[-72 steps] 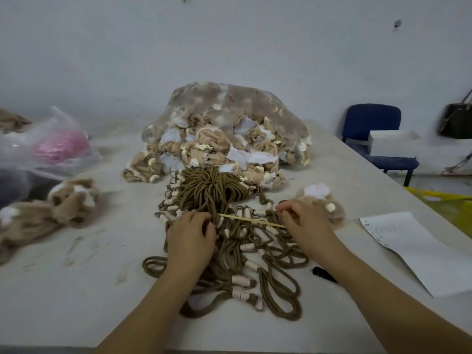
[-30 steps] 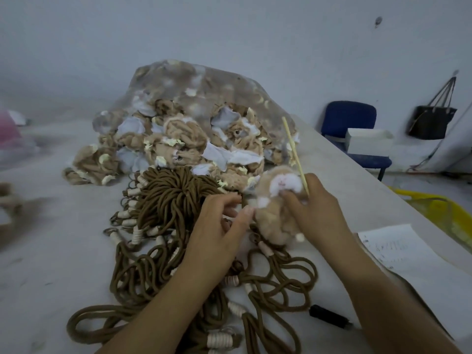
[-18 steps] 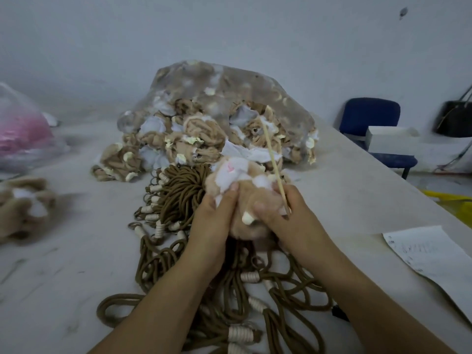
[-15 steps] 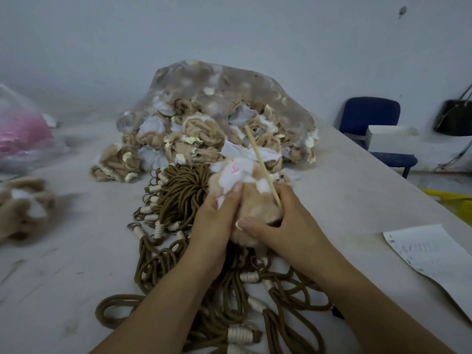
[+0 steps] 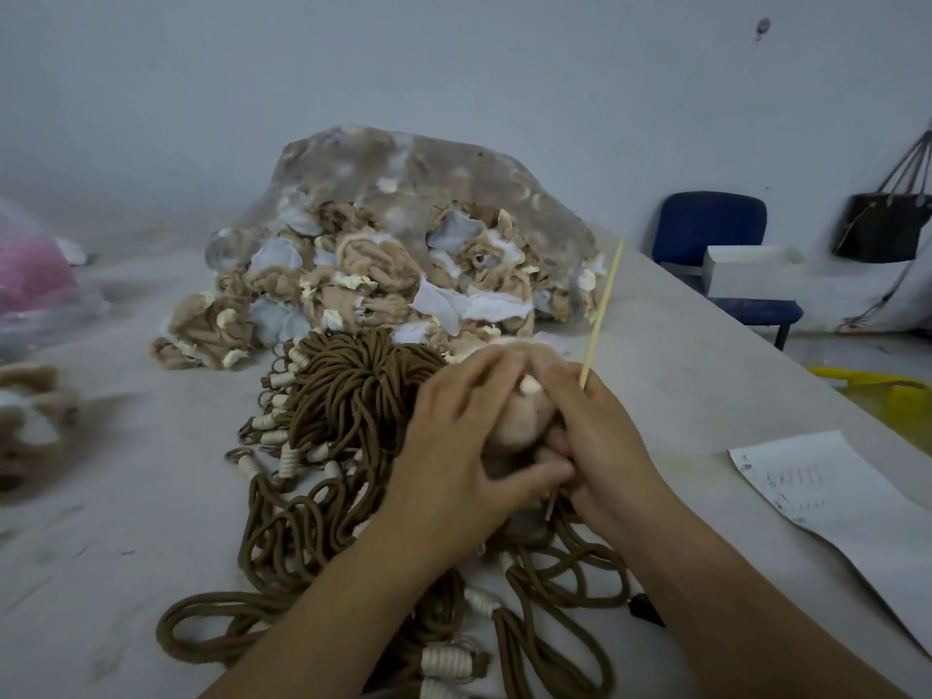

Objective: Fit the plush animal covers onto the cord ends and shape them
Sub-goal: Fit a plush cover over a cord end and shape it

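Right now both hands are closed round 1 tan plush cover (image 5: pixel 519 426), held just above the tangle of brown cords (image 5: pixel 348 396) on the bench (image 5: pixel 126 547). The left hand (image 5: pixel 454 456) wraps it from the left, fingers over the top. The right hand (image 5: pixel 600 446) cups the other side and also pinches a thin wooden stick (image 5: pixel 602 305), which points up and away. The hands hide the cover's opening, so whether a cord end already sits inside cannot be told.

The step looks like seating and shaping. To do it well, the left hand should hold the cover firmly near its opening while the right eases the plush down evenly, turning it rather than tugging 1 side. The stick is best used blunt and gentle, nudging fabric out into the small parts without piercing a seam. Loose cord loops lie directly beneath and could snag. The bag of unfitted covers (image 5: pixel 403 234) sits behind the cords.
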Demonstrator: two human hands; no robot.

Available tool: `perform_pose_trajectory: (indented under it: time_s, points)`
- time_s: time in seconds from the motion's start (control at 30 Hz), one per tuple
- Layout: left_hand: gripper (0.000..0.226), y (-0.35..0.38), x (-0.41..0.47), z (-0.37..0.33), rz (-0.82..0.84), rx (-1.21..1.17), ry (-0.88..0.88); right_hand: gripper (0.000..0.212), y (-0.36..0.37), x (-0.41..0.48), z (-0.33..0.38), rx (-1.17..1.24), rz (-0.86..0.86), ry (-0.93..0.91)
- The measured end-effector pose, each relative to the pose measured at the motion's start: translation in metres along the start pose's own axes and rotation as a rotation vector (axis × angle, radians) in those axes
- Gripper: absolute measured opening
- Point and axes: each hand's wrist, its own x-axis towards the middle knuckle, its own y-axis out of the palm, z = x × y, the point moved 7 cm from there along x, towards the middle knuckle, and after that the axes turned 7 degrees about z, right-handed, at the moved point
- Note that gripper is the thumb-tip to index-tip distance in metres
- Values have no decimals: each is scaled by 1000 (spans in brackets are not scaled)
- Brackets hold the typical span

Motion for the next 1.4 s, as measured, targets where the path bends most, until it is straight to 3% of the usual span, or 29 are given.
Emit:
perform_pose_trajectory:
  time_s: [0.07, 0.13, 0.2, 0.27, 0.37, 0.47, 0.57, 0.67, 0.83, 1.0, 1.17, 1.3, 1.4]
  points:
    - [66, 6, -1, 13, 51, -225, -156, 29, 2, 0, -1, 102, 25, -2]
    - [31, -4, -3, 28, -74, -342, -260, 45, 4, 1, 2, 112, 67, -42]
    - [20, -10, -6, 39, -132, -476, -320, 55, 6, 0, 6, 20, 94, -100]
    - [24, -9, -9, 47, -172, -697, -378, 57, 2, -4, 10, -190, 56, -158]
    - [24, -12, -8, 53, -244, -980, -420, 52, -9, -8, 21, -728, -31, -230]
    - [29, -21, -3, 51, -266, -1042, -366, 53, -10, -7, 25, -1210, 41, -257]
    - [30, -23, -4, 58, -317, -1119, -408, 35, -12, -5, 30, -1419, 46, -247]
    - [30, -23, -6, 63, -354, -1155, -446, 21, -15, -5, 36, -1478, 42, -258]
    - [29, -24, -9, 66, -410, -1130, -509, 33, -13, -6, 36, -1540, 36, -312]
    - [37, -30, -6, 57, -334, -951, -415, 41, -18, -1, 33, -1515, -75, -266]
    - [33, -34, -6, 54, -296, -800, -375, 28, -10, -1, 21, -1437, 10, -301]
    - [33, -27, -8, 58, -261, -852, -446, 46, -7, -2, 16, -1392, 37, -287]
    - [37, -25, -6, 56, -240, -848, -428, 38, -8, -1, 14, -1322, -13, -255]
